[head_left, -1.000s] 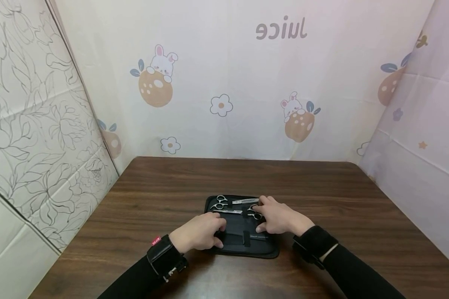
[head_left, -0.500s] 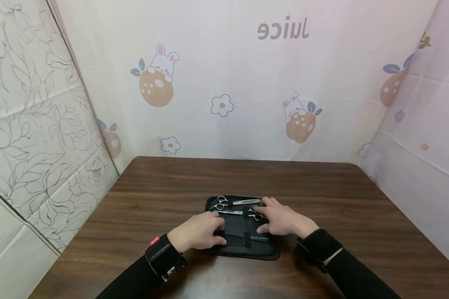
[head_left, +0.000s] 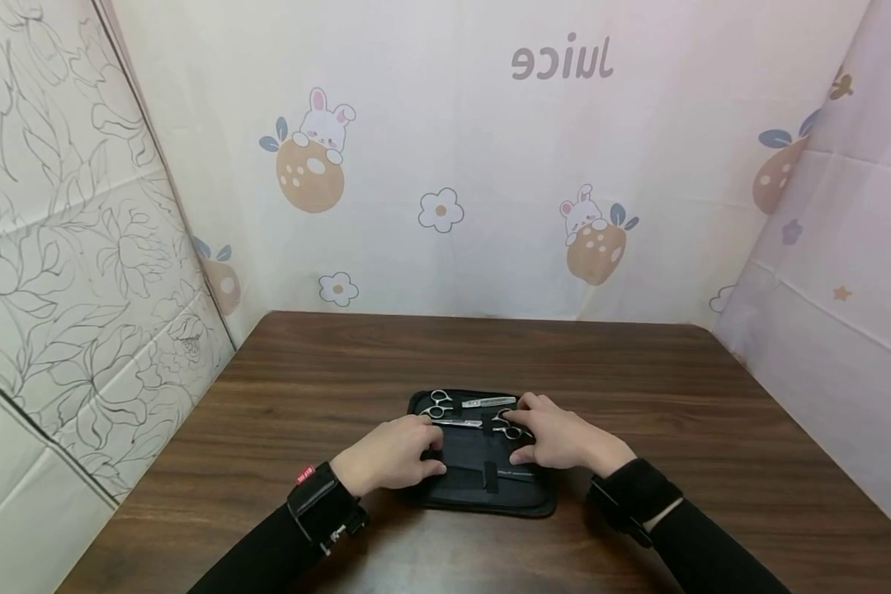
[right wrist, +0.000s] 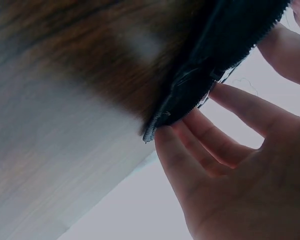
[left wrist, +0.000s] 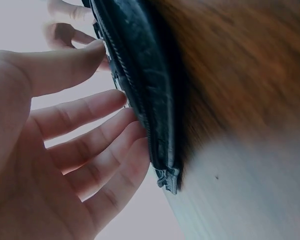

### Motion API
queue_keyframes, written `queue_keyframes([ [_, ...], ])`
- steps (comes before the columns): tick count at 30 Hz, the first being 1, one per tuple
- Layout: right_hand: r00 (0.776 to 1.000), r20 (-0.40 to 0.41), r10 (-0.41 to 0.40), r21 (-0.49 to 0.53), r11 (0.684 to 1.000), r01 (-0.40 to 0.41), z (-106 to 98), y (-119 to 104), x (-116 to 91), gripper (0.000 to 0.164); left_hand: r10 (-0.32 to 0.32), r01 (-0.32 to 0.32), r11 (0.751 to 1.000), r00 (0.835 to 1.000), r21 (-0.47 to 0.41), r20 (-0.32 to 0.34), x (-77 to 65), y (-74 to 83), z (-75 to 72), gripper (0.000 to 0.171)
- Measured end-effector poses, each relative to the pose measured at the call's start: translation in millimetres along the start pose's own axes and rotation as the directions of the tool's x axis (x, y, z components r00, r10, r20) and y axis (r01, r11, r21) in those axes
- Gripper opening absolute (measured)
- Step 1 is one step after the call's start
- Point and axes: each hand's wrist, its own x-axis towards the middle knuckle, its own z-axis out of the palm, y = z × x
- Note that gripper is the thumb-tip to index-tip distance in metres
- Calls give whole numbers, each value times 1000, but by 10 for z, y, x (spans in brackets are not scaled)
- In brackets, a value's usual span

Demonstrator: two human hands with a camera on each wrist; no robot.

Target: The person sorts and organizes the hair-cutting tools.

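The thumb of the left hand (head_left: pixel 393 455) has been shifted slightly upward in the frame; the black case (head_left: pixel 464 450) is left in place, its scissors (head_left: pixel 490 402) not taken out; it is set at lower centre between the hands, its edges touched by loosely spread fingers of left and right hand (head_left: pixel 560 433).

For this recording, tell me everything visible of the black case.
The black case is a roughly rectangular panel with rounded corners, leather-like in look, with zip teeth along its edge. It lies scissor-bearing side up on the brown wood-look table. Two pairs of silvery scissors sit across its far part, handles at opposite ends; a black strap shows nearer the person. The left hand and right hand touch its opposite sides. Whether another half lies beneath is hidden.
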Motion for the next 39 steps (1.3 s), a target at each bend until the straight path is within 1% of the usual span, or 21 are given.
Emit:
queue_keyframes([
  [4,1000,-14,-3,15,1000,3,2,18,6,59,0,0,1000,1000,15,-29,43,-47,14,16],
  [7,1000,-29,1,31,1000,-1,3,35,13,55,-4,7,999,998,39,-67,75,-81,29,14],
  [10,999,-42,7,41,999,-5,2,45,16,49,-21,27,998,994,50,-111,92,-110,35,11],
  [13,998,-58,6,44,999,-3,-13,49,18,45,-43,50,998,988,39,-150,112,-144,34,8],
  [16,997,-81,-8,38,999,11,-29,68,35,39,-68,75,997,978,29,-197,143,-178,27,6],
  [20,992,-125,-33,24,999,36,-27,131,66,30,-91,103,994,961,35,-262,171,-205,14,3],
  [24,984,-176,-28,3,1000,29,-24,201,105,25,-117,132,991,946,31,-303,199,-231,11,3],
  [27,981,-196,-6,-3,1000,5,-20,243,142,24,-150,159,987,936,0,-318,232,-251,9,1],
  [31,981,-196,15,-4,1000,-17,-15,282,191,25,-184,184,983,930,-30,-318,277,-279,2,7],
  [35,980,-198,23,-10,1000,-25,-18,306,236,25,-206,198,978,935,-59,-287,327,-324,-7,7],
  [39,977,-206,48,9,999,-47,-26,322,278,25,-246,231,969,942,-91,-229,384,-378,-10,9],
])
